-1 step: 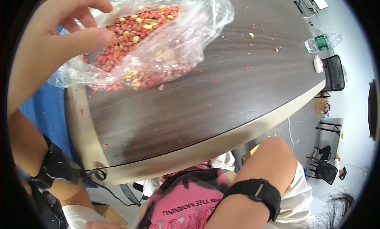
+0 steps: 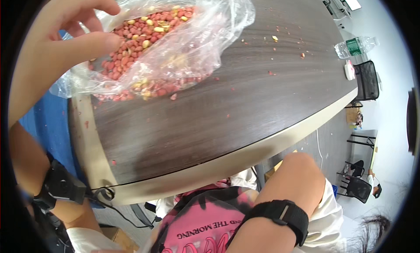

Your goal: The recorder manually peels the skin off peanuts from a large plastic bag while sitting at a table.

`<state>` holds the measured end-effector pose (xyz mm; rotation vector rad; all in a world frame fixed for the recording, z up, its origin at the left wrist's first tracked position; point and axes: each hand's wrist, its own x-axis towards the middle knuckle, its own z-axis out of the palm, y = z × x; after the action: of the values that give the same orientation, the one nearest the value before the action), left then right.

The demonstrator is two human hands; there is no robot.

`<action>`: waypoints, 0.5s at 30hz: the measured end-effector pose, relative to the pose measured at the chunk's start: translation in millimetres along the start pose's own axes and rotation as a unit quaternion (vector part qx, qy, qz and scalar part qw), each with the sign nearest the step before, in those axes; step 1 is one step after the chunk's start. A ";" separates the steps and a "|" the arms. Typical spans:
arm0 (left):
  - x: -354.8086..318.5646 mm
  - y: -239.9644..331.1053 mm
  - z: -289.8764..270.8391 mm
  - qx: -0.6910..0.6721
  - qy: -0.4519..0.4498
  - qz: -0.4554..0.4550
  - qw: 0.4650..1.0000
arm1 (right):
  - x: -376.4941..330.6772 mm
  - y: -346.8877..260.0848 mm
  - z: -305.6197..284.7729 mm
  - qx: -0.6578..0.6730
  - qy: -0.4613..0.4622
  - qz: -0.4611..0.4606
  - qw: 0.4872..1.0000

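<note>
open clear bag [image 2: 188, 52] of red peanuts [image 2: 131, 52]

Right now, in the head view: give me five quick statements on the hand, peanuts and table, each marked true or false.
1. The left hand reaches into the clear plastic bag of peanuts. True.
2. The peanuts lie in a metal bowl. False: they lie in the plastic bag.
3. A plastic water bottle lies at the far right of the dark wooden table. True.
4. The tabletop carries no crumbs. False: red skin bits are scattered on it.
5. The right forearm wears a black wrist strap. True.
</note>
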<state>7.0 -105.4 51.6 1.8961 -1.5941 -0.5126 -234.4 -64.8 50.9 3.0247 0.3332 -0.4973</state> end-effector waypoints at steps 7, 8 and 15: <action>-9.6 41.1 -0.3 0.060 -0.024 -0.039 0.997 | 13.0 14.5 -16.5 0.079 0.064 -0.045 0.994; -1.9 41.8 6.1 0.061 -0.027 -0.035 0.997 | 15.6 24.2 -13.2 0.086 0.066 -0.042 0.993; -19.2 33.2 -10.7 0.135 -0.023 -0.076 0.988 | -16.4 -29.3 -37.6 0.137 0.140 -0.105 0.975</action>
<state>-14.8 -87.7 79.9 2.2353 -1.6249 -0.4232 -244.3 -36.1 91.1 3.3519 0.6553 -0.1317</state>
